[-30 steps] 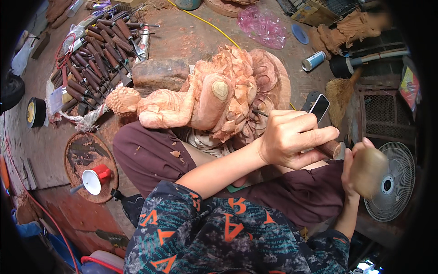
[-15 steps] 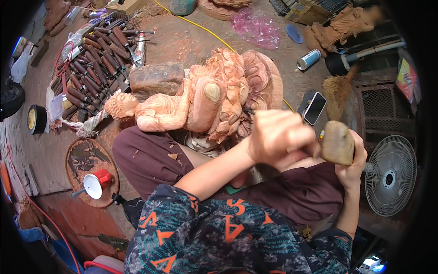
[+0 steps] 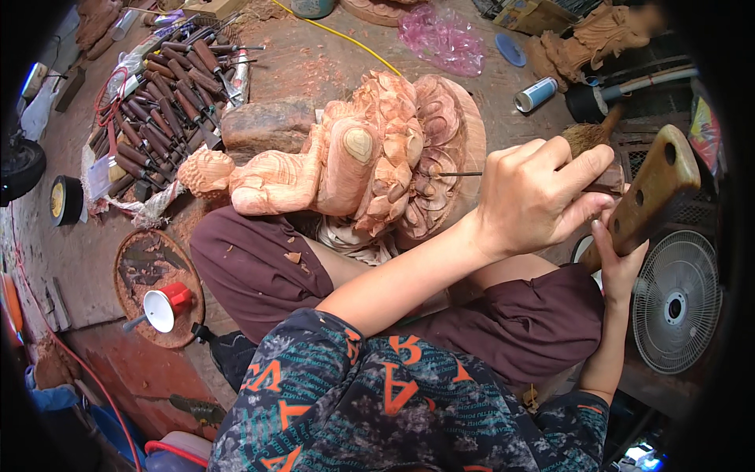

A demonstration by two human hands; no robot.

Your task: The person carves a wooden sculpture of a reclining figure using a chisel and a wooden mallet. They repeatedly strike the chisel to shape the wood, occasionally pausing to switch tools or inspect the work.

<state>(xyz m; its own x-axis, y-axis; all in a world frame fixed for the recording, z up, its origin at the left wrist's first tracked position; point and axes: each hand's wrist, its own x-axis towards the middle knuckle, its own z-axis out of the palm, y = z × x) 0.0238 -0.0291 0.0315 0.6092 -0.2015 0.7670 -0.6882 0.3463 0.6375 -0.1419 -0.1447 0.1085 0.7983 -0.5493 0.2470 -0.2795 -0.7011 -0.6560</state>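
Observation:
A carved wooden seated figure [image 3: 271, 185] lies on its side before me, its curly head to the left and its petalled base [image 3: 431, 153] to the right. My left hand [image 3: 539, 193] is wrapped round a chisel, whose thin dark shaft [image 3: 462, 174] points left at the base petals. The end of its brown handle [image 3: 607, 178] sticks out past my fingers. To the right, my right hand [image 3: 619, 263] grips a flat wooden mallet [image 3: 649, 193] with dark round marks. The mallet's face is tilted up beside the chisel's butt; whether they touch I cannot tell.
Many wooden-handled chisels [image 3: 169, 102] lie heaped at the upper left. A wood block [image 3: 263, 130] backs the figure. A red-and-white cup [image 3: 167, 307] stands on a round tray [image 3: 130, 244]. At right are a fan [image 3: 675, 307], a can [image 3: 536, 94] and pink plastic [image 3: 440, 39].
My left hand has moved right and up, and the chisel shaft now shows clearly. The mallet has turned and risen to the right, showing its broad side. The figure has shifted slightly in view.

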